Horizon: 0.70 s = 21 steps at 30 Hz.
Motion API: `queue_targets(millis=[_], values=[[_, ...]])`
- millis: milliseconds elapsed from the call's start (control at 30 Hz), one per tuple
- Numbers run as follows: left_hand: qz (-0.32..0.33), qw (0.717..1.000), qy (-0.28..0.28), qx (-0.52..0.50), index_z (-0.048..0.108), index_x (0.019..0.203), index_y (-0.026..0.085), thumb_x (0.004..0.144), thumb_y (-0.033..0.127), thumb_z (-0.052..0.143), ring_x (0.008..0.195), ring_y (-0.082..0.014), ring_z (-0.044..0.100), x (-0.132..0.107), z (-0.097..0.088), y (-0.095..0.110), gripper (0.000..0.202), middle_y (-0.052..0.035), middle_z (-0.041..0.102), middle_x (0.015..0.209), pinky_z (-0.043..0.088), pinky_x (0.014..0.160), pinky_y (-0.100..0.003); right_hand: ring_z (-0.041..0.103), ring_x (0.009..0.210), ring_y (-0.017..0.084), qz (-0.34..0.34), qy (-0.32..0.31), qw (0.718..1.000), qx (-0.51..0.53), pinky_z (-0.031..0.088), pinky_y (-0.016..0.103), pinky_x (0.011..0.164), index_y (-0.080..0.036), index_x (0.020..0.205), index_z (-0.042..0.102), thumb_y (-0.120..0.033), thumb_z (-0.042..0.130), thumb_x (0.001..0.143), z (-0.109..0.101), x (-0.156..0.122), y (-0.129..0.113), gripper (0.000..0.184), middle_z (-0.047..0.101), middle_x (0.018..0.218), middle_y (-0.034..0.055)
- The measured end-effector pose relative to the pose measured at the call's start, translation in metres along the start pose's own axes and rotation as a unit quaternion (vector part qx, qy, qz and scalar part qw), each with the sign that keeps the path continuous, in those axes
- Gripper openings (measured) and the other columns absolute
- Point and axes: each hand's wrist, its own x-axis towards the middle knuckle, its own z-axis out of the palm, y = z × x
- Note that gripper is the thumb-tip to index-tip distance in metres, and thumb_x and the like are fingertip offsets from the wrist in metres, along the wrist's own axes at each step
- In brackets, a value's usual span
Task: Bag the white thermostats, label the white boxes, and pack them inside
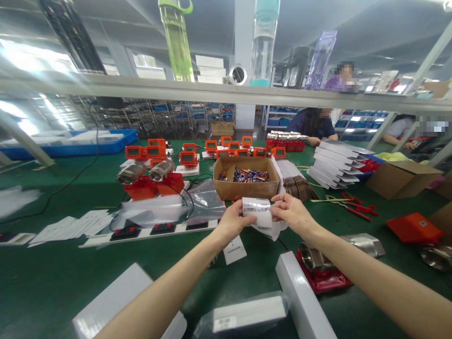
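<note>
Head view: the green table (52,278) carries a cardboard box (246,189) of batteries toward its far edge, just beyond both hands. The left hand (233,222) and right hand (292,213) each pinch a strip of labels (260,215) between them, above the table's middle. Peeling goes best with a steady, even pull, I judge. The print is too small to read.
</note>
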Motion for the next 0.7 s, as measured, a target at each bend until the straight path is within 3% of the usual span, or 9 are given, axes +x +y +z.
queue_targets(millis=[167,333,433,533,700], values=[[0.001,1.0,-0.001,-0.006,0.063,0.1,0.013,0.061,0.011,0.073,0.083,-0.0196,0.066,0.0,0.002,0.0,0.04,-0.0076,0.071,0.096,0.05,0.084,-0.035,0.063,0.054,0.012,-0.027,0.007,0.999,-0.045,0.056,0.025,0.058,-0.018,0.091,0.05,-0.016,0.06,0.075,-0.002,0.002,0.003,0.019,0.065,0.065,-0.003],[-0.006,1.0,0.004,-0.001,0.068,0.095,0.014,0.063,0.02,0.075,0.083,-0.0202,0.065,0.002,0.004,-0.002,0.033,-0.0061,0.072,0.092,0.049,0.083,-0.033,0.065,0.064,0.017,-0.102,-0.001,0.981,-0.168,0.056,0.031,0.061,-0.017,0.091,0.056,-0.019,0.056,0.08,0.0,-0.004,0.001,0.011,0.066,0.073,0.0022],[-0.009,1.0,0.006,0.011,0.071,0.088,0.014,0.063,0.025,0.075,0.077,-0.0196,0.065,0.003,0.005,-0.004,0.027,-0.0047,0.072,0.084,0.049,0.08,-0.032,0.062,0.091,0.024,-0.187,0.03,0.942,-0.276,0.052,0.042,0.082,-0.019,0.094,0.063,-0.02,0.057,0.082,-0.001,-0.009,-0.002,0.014,0.065,0.098,0.0086],[-0.005,1.0,0.009,0.027,0.072,0.084,0.015,0.063,0.027,0.075,0.074,-0.0188,0.064,0.006,0.007,-0.006,0.024,-0.0031,0.072,0.081,0.049,0.077,-0.031,0.049,0.114,0.03,-0.268,0.037,0.891,-0.366,0.041,0.048,0.098,-0.019,0.096,0.067,-0.02,0.059,0.083,-0.001,-0.011,-0.004,0.015,0.058,0.117,0.0117],[0.016,0.997,0.014,0.074,0.071,0.076,0.016,0.066,0.024,0.071,0.067,-0.0166,0.061,0.014,0.011,-0.005,0.013,0.0002,0.069,0.072,0.046,0.069,-0.028,0.054,0.1,0.027,-0.326,0.002,0.826,-0.46,0.044,0.042,0.093,-0.016,0.094,0.07,-0.021,0.058,0.088,0.0,-0.01,-0.005,0.014,0.065,0.101,0.011]])
